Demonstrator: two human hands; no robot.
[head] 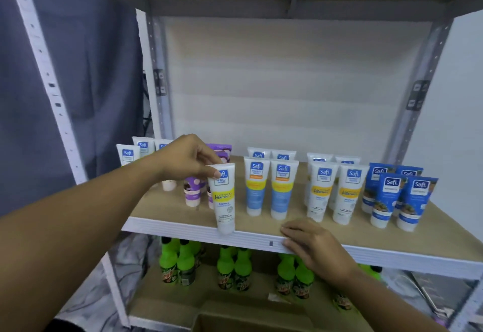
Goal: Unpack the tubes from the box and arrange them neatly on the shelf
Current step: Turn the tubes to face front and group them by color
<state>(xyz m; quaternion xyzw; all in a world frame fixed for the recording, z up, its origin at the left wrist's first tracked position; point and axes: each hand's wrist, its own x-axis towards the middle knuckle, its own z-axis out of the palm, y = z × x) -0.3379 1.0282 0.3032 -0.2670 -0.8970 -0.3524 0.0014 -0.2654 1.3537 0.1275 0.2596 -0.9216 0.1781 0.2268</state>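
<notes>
The yellow-banded tube hung cap-down at the shelf edge, pinched by its crimped top in the left hand, probably to stand it upright. Beside it, the right hand lay flat-fingered on the edge, likely for balance, holding nothing; sorted tubes stood just beyond it.

held tube "Safi PERFECT WHITE, Vitamin C", shelved tubes "Safi"

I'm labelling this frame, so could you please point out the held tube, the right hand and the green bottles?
Held tube [224, 198]: head view, on its yellow label band.
Right hand [317, 249]: head view, on its back, resting on the shelf edge.
Green bottles [169, 257]: head view, on the leftmost bottle's body.
</notes>
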